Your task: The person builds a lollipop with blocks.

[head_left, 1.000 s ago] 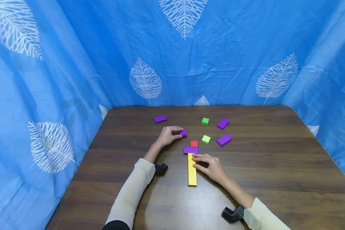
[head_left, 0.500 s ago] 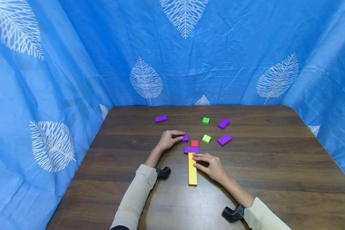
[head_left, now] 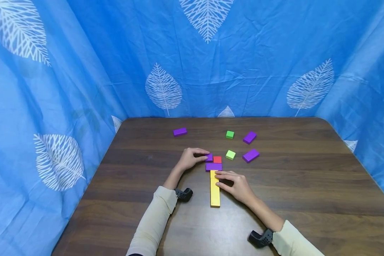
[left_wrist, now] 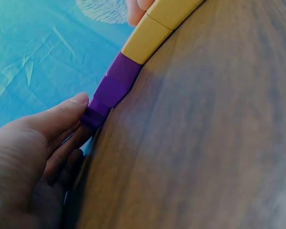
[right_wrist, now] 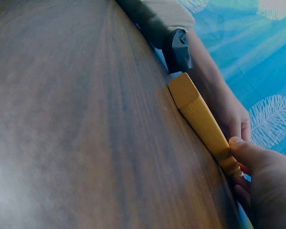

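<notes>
Just brought in from the red block's 10 o'clock to its 9 o'clock: a short-looking purple piece (head_left: pixel 209 158), partly covered by fingertips, lying beside the red block (head_left: pixel 217 160) with no clear gap in the head view. At 6 o'clock of that pair, a crosswise purple block (head_left: pixel 213 167); from there, a two-part yellow strip (head_left: pixel 215 195) running on toward 6 o'clock.

In the left hand (head_left: pixel 188 159), grip clamped on the purple piece, between thumb and finger. In the right hand (head_left: pixel 239 186), grip apart, tips resting on the yellow strip near its 12 o'clock end, without visible shift; probably steadying. By judgement, far row now widened from one block to two, and nearly flush.

Around the red block on the counter (head_left: pixel 140 177), all loose: green block (head_left: pixel 230 134) at 1 o'clock, lime block (head_left: pixel 230 155) and upper-right purple block (head_left: pixel 250 137) near 2, lower-right purple block (head_left: pixel 251 155) near 3, far-left purple block (head_left: pixel 180 132) at 10.
</notes>
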Demonstrator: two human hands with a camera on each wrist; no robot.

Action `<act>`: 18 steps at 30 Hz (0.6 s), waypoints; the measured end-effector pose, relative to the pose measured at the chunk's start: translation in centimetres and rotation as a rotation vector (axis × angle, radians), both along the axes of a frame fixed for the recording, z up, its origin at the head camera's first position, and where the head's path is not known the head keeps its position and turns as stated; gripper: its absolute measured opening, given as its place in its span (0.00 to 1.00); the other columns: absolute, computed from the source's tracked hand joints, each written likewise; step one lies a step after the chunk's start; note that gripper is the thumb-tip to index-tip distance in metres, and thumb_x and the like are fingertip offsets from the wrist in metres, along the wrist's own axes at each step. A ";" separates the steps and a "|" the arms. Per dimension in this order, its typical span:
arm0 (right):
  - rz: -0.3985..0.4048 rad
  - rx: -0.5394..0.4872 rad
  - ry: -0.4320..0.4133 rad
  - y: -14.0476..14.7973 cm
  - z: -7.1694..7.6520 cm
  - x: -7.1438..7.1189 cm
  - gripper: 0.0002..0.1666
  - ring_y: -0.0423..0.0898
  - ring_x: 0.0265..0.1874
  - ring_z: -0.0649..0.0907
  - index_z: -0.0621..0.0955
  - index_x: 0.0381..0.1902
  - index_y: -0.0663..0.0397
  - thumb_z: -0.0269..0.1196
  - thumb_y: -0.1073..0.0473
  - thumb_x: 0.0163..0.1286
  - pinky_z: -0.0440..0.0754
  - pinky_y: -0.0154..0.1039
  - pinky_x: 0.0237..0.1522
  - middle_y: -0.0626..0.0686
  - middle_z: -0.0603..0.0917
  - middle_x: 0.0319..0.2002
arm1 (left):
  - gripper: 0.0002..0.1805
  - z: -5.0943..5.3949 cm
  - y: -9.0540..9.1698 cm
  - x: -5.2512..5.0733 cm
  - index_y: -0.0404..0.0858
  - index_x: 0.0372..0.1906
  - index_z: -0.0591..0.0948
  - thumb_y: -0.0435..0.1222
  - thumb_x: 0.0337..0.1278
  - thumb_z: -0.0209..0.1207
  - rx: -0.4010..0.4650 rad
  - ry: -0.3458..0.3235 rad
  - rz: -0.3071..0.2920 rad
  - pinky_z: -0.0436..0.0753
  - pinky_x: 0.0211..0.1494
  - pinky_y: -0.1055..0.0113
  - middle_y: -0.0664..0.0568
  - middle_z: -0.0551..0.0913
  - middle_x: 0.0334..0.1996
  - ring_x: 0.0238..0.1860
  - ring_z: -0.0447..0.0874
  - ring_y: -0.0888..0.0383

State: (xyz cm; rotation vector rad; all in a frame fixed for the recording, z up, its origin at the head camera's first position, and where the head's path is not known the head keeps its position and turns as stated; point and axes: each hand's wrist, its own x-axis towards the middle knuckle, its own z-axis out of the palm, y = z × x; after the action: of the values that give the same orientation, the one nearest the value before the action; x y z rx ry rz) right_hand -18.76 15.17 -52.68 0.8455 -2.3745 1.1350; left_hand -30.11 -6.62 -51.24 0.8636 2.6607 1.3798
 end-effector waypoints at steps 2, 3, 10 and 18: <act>-0.002 -0.003 -0.002 0.0 0.0 0.0 0.16 0.47 0.45 0.82 0.85 0.42 0.53 0.70 0.58 0.53 0.77 0.47 0.49 0.49 0.84 0.45 | 0.13 0.0 0.0 0.1 0.45 0.45 0.85 0.41 0.54 0.63 -0.010 -0.014 -0.001 0.75 0.52 0.69 0.56 0.84 0.43 0.48 0.79 0.62; -0.005 -0.003 -0.003 0.0 0.0 0.1 0.16 0.47 0.45 0.82 0.85 0.42 0.53 0.70 0.59 0.53 0.76 0.48 0.49 0.49 0.84 0.45 | 0.13 0.1 0.1 0.1 0.45 0.45 0.85 0.41 0.54 0.63 -0.012 -0.020 -0.001 0.75 0.52 0.69 0.56 0.84 0.43 0.48 0.79 0.62; -0.009 0.010 -0.019 0.0 0.1 0.1 0.17 0.47 0.46 0.81 0.85 0.43 0.51 0.70 0.57 0.54 0.76 0.47 0.49 0.48 0.84 0.45 | 0.12 0.1 0.0 0.3 0.44 0.44 0.85 0.41 0.54 0.63 -0.009 -0.020 -0.020 0.75 0.53 0.68 0.54 0.84 0.43 0.48 0.79 0.61; -0.007 0.008 -0.021 0.0 -0.1 0.0 0.16 0.47 0.46 0.82 0.85 0.42 0.52 0.70 0.57 0.54 0.77 0.46 0.48 0.48 0.84 0.45 | 0.13 -0.1 -0.1 0.2 0.44 0.44 0.85 0.41 0.53 0.64 -0.009 -0.025 -0.036 0.74 0.53 0.68 0.55 0.84 0.43 0.48 0.79 0.62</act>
State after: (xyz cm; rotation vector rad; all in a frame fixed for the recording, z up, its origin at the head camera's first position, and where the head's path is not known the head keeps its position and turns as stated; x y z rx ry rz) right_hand -18.72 15.15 -52.78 0.8314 -2.3987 1.1381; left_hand -29.90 -6.72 -51.31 0.8827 2.6177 1.3613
